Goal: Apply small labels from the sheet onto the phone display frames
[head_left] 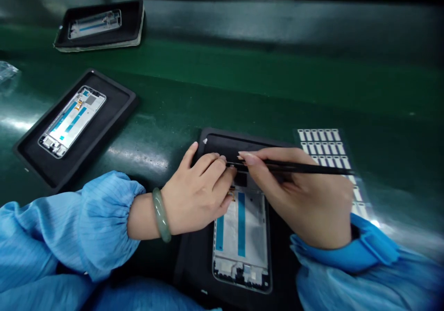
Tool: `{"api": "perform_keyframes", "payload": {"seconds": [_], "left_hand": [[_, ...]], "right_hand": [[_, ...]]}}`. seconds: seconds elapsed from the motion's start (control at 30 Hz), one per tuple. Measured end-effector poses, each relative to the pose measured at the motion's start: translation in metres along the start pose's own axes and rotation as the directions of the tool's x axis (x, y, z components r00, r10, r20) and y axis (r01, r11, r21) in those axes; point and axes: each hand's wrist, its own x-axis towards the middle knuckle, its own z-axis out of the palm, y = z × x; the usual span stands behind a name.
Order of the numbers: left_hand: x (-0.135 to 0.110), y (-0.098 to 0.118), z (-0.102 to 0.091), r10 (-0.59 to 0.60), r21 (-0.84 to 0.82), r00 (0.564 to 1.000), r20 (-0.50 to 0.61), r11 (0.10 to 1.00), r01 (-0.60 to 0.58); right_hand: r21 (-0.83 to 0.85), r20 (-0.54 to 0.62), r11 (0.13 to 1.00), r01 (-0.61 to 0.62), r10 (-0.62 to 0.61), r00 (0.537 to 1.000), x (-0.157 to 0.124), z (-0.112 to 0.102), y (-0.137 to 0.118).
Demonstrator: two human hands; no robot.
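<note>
left black tray (pixel 104 121); farther tray (pixel 132 21); clear plastic (pixel 7 71)

Dim view, glare on bench (pixel 166 102), right side perhaps blurred.

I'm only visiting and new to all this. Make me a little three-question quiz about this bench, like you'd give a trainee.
1. What does the right hand hold?
A) a roll of tape
B) a slim black tool
C) a drinking cup

2. True or false: the wrist of the left hand wears a green bangle.

3. How many phone-like frames are in view?

Key:
1. B
2. True
3. Three: one beneath the hands, one in the left tray and one in the far tray at upper left.
</note>
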Motion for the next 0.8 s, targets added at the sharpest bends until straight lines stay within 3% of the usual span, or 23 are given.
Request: {"api": "perform_keyframes", "payload": {"seconds": [0.17, 0.37, 0.6, 0.7, 0.8], "left_hand": [[-0.0001, 0.0001, 0.0006, -0.006, 0.002, 1.000, 0.002, 1.000, 0.006], [0.0000, 0.0002, 0.0007, -0.011, 0.002, 1.000, 0.010, 1.000, 0.011], [-0.0002, 0.0001, 0.0006, -0.011, 0.000, 1.000, 0.013, 1.000, 0.011], [0.0000, 0.0005, 0.0011, -0.019, 0.002, 1.000, 0.011, 1.000, 0.019], [0.0000, 0.0006, 0.0017, -0.023, -0.010, 1.000, 0.010, 1.000, 0.024]], "right_hand": [[0.001, 0.062, 0.998, -0.065, 0.065, 0.996, 0.0020, -0.0013, -0.0004], [-0.059, 0.099, 0.998, -0.018, 0.024, 0.995, 0.0038, -0.0036, 0.0003], [-0.010, 0.158, 0.999, 0.052, -0.049, 0.986, 0.0099, -0.0057, -0.0015], [-0.008, 0.129, 0.999, 0.043, -0.041, 0.991, 0.0093, -0.0043, -0.0005], [0.009, 0.062, 0.998, -0.070, 0.069, 0.996, 0.0059, -0.0038, 0.0024]]}}
